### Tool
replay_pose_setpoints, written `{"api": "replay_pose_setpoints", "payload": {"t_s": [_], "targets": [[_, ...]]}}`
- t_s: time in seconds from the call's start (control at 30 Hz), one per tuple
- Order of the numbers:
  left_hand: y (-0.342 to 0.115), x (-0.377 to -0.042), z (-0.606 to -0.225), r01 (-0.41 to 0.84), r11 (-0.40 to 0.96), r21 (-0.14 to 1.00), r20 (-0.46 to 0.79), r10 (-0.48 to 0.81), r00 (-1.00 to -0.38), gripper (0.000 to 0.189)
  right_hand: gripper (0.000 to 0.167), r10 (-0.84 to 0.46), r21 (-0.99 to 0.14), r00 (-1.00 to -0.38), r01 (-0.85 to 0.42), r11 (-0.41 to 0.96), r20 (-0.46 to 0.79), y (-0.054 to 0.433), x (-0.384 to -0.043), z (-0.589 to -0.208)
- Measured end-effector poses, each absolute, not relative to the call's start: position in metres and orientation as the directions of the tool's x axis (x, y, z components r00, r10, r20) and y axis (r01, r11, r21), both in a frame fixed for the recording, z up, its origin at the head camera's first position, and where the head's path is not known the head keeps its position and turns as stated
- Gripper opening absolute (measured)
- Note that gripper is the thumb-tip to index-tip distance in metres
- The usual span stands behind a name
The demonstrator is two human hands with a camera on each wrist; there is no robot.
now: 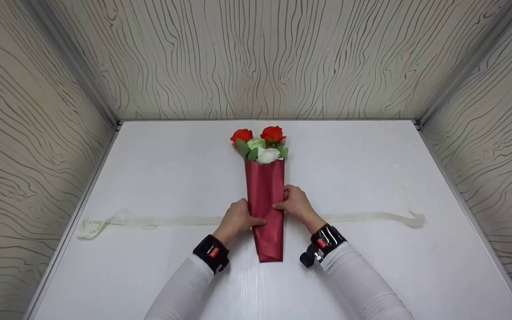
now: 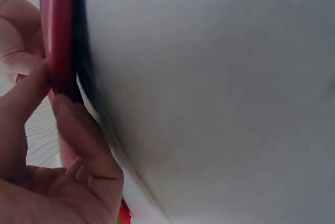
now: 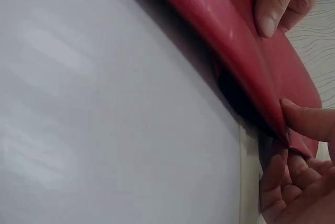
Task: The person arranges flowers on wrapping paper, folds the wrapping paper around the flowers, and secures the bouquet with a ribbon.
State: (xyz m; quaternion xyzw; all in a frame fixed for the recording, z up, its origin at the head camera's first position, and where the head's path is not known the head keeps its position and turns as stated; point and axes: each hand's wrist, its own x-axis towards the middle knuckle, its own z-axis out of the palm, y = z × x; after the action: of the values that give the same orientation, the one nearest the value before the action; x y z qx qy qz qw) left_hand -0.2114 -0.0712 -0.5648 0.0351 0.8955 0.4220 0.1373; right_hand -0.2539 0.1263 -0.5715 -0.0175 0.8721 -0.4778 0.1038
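A bouquet wrapped in dark red paper [image 1: 265, 186] lies on the white table with its blooms toward the back wall. Out of its top show two red roses [image 1: 273, 134], paler white and green flowers [image 1: 267, 155] and green leaves. My left hand [image 1: 237, 218] grips the wrap's left edge, thumb on top and fingers curled at the side. Slightly higher, my right hand [image 1: 298, 204] pinches the right edge between thumb and fingers, as the right wrist view also shows. Across the table, passing behind the wrap, runs a cream ribbon [image 1: 171, 221]; its middle is hidden.
The ribbon's left end curls in a loop and bears faint lettering. Its right end [image 1: 416, 219] folds over near the table's right side. Wood-grain patterned panels [image 1: 256, 58] enclose the white table [image 1: 171, 169] at the back and both sides.
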Motion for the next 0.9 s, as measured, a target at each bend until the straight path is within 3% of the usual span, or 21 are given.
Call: {"api": "replay_pose_setpoints", "payload": {"t_s": [0.13, 0.23, 0.43, 0.53, 0.7, 0.9], "targets": [[-0.070, -0.209, -0.564, -0.041, 0.669, 0.743, -0.194, 0.156, -0.968, 0.075, 0.074, -0.110, -0.770, -0.990, -0.002, 0.638, -0.089, 0.125, -0.252, -0.572], [-0.071, -0.205, -0.560, 0.060, 0.708, 0.704, -0.116, 0.198, -0.973, 0.084, 0.077, -0.127, -0.724, -0.991, -0.055, 0.688, -0.045, 0.127, -0.246, -0.568], [-0.072, -0.182, -0.557, 0.323, 0.830, 0.454, 0.088, 0.319, -0.944, 0.058, 0.066, -0.194, -0.515, -0.981, -0.156, 0.843, -0.020, 0.131, -0.207, -0.555], [-0.070, -0.168, -0.559, 0.331, 0.863, 0.383, 0.077, 0.327, -0.942, 0.052, 0.063, -0.245, -0.405, -0.968, -0.207, 0.891, -0.044, 0.128, -0.187, -0.554], [-0.067, -0.156, -0.564, 0.294, 0.887, 0.356, -0.017, 0.320, -0.947, 0.055, 0.056, -0.318, -0.272, -0.948, -0.299, 0.915, -0.026, 0.123, -0.170, -0.563], [-0.067, -0.164, -0.568, 0.315, 0.892, 0.325, -0.048, 0.348, -0.936, 0.056, 0.054, -0.336, -0.261, -0.942, -0.321, 0.910, -0.013, 0.124, -0.175, -0.570]]}}
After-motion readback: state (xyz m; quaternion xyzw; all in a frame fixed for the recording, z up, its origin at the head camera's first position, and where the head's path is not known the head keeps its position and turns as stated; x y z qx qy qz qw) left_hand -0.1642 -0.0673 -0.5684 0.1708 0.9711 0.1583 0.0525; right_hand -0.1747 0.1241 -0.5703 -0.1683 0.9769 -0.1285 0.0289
